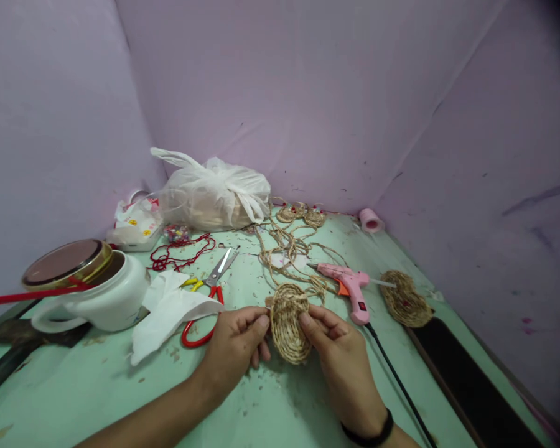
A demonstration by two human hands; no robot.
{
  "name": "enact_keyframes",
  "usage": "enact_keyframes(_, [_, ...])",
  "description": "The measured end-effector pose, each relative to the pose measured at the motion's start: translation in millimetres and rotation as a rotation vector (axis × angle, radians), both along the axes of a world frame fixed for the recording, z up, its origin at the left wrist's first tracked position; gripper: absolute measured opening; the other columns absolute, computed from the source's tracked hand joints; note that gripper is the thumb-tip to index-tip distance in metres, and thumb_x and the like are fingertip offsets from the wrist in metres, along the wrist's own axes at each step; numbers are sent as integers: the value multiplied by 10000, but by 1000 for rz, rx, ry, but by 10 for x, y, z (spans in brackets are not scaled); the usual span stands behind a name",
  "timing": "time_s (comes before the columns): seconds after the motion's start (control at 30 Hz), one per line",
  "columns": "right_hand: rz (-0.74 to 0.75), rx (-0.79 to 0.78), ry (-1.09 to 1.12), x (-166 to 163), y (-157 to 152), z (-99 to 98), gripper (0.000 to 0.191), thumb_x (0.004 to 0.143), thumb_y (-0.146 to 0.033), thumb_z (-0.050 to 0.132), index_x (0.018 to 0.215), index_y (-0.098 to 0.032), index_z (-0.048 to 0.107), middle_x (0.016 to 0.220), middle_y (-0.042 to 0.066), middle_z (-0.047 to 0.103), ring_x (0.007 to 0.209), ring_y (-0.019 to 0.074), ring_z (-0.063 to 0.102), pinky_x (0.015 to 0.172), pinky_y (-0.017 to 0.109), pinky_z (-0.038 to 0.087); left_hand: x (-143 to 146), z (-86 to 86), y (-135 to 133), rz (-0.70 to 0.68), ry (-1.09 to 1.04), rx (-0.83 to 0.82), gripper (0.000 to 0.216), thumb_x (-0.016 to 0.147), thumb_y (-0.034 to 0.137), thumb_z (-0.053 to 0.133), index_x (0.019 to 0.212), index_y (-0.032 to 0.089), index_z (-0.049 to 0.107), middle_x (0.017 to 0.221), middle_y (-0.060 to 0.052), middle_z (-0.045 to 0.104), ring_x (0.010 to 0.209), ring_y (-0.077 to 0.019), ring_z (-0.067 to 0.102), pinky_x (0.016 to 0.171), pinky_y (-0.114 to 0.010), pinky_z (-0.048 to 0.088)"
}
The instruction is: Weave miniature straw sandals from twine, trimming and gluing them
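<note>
Between my two hands is a woven rope sole [290, 330], a coiled oval of tan twine standing tilted above the table. My left hand [242, 339] pinches its left edge, thumb in front, near a small brownish piece. On the opposite edge my right hand [331, 336] grips it between thumb and fingers. Loose twine [284, 249] trails over the table behind it. Close to my right hand lies a pink glue gun [350, 283] with a glue stick in its back. Red-and-yellow-handled scissors [212, 283] lie spread beyond my left hand.
A white cup [121, 298], a round lidded tin [70, 264] and crumpled tissue [170, 311] are at left. A plastic bag [214, 193], red cord [177, 252] and small twine coils [313, 216] sit behind. A second woven sole [405, 298] and pink spool [370, 221] lie at right.
</note>
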State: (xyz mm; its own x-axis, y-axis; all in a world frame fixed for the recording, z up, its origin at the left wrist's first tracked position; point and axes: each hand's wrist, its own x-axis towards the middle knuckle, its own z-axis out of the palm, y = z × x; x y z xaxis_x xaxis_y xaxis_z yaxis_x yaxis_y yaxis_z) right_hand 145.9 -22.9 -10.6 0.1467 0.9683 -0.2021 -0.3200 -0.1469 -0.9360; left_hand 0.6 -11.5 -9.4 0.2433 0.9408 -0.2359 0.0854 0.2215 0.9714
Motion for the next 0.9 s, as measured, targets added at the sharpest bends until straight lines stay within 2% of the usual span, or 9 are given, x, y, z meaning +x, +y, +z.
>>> enact_keyframes(0.13, [-39, -23, 50, 7, 16, -27, 262, 578, -282, 755, 788, -148, 674, 660, 24, 706, 589, 144, 626, 582, 236, 486, 3, 28, -32, 95, 10, 25, 331, 664, 372, 572, 888, 138, 502, 532, 40, 529, 369, -64, 399, 359, -178, 285])
enact_keyframes(0.27, [-14, -55, 97, -28, -8, -18, 287, 581, -294, 750, 807, -149, 650, 653, 20, 697, 573, 148, 622, 563, 245, 483, 11, 8, -43, 187, 209, 175, 218, 637, 307, 622, 728, 169, 480, 427, 99, 381, 377, -47, 304, 370, -166, 220])
enact_keyframes(0.37, [113, -134, 49, -3, -10, 38, 309, 613, -332, 714, 839, -136, 638, 661, 30, 688, 544, 143, 608, 509, 240, 463, 13, -10, -9, 159, 204, 99, 155, 627, 263, 601, 647, 165, 482, 418, 94, 371, 372, -45, 314, 368, -167, 234])
enact_keyframes(0.47, [269, -214, -207, 134, 39, 124, 406, 629, -363, 677, 949, -116, 630, 733, 70, 690, 638, 190, 631, 505, 265, 464, 10, 5, 33, 169, 118, -20, 120, 611, 235, 569, 607, 168, 470, 403, 87, 408, 336, -47, 344, 348, -169, 250])
enact_keyframes(0.53, [178, -132, -485, 250, 80, 169, 517, 610, -377, 684, 1056, -133, 591, 891, 107, 682, 795, 245, 632, 614, 338, 492, 8, 26, 51, 178, 91, -81, 111, 593, 221, 558, 577, 169, 461, 371, 91, 396, 311, -44, 334, 331, -166, 228])
enact_keyframes(0.6, [9, 54, -805, 326, 101, 192, 587, 602, -402, 688, 1123, -167, 554, 1067, 128, 627, 945, 291, 583, 771, 446, 456, 10, 39, 56, 166, 86, -120, 98, 578, 208, 551, 564, 167, 464, 355, 93, 388, 300, -42, 327, 325, -165, 209])
enact_keyframes(0.7, [-159, 384, -1071, 306, 80, 183, 448, 637, -387, 677, 1033, -191, 595, 1095, 115, 610, 1040, 299, 521, 887, 497, 378, 18, 35, 47, 109, 138, -109, 72, 577, 192, 545, 565, 155, 485, 375, 84, 410, 310, -41, 338, 336, -168, 212])
enact_keyframes(0.8, [-73, 549, -1011, 180, 37, 143, 203, 684, -301, 655, 856, -196, 636, 964, 86, 653, 977, 249, 553, 858, 418, 422, 21, 12, 24, 21, 210, -33, 45, 590, 180, 539, 579, 145, 514, 422, 71, 437, 346, -45, 356, 360, -173, 240])
enact_keyframes(0.9, [149, 372, -915, 86, 25, 83, 96, 724, -241, 596, 784, -190, 650, 820, 57, 681, 803, 207, 608, 727, 351, 480, 19, -11, 6, -30, 244, 15, 60, 611, 199, 538, 585, 146, 525, 439, 70, 432, 370, -52, 355, 373, -178, 255])
